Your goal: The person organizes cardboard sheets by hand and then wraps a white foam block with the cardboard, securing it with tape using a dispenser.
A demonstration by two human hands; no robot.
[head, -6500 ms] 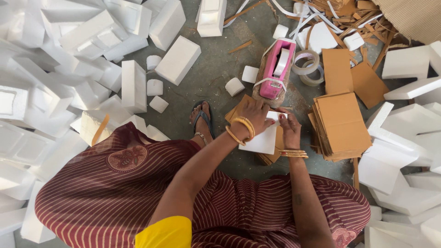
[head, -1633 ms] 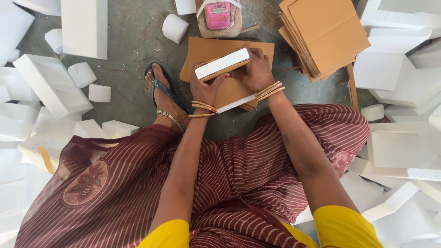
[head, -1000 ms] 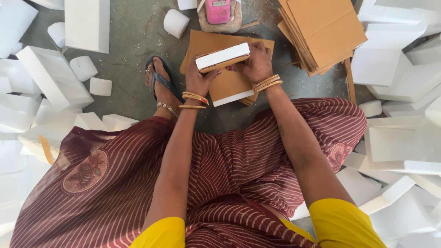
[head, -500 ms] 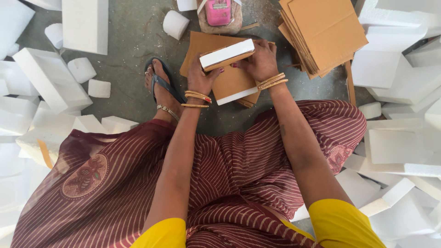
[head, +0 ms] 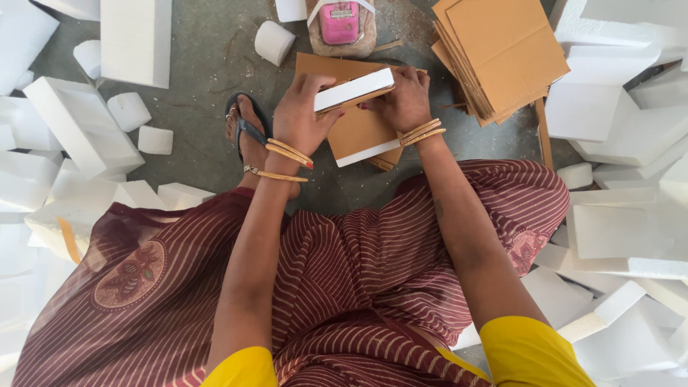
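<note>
Holding a white foam block [head: 354, 89] at both ends, the person has it raised just above a brown cardboard sheet [head: 358, 129] lying on the concrete floor [head: 208, 64]. The left hand [head: 301, 118] is clenched on the block's end at 9 o'clock, thumb on top, and the right hand [head: 403, 97] grips the end at 3 o'clock, fingers curled around it. A thin strip of cardboard looks pressed against the block's underside, though I can't tell whether it's stuck on or just held there.

My guess is the foam weighs next to nothing and is stiff but crumbly, so corners and edges would dent or snap if squeezed hard. Gripping the short ends with flat fingers, like here, seems the safe way. The cardboard should flex if lifted by one corner.

Going outward: a pink tape dispenser [head: 340, 21] sits at 12 o'clock of the block, and a small foam cylinder [head: 274, 41] lies at 11. A stack of cardboard sheets [head: 502, 50] rests at 2 o'clock. The person's sandalled foot [head: 247, 132] is at 9 o'clock, just beside the left hand. Loads of white foam slabs [head: 86, 129] are piled along both sides.
</note>
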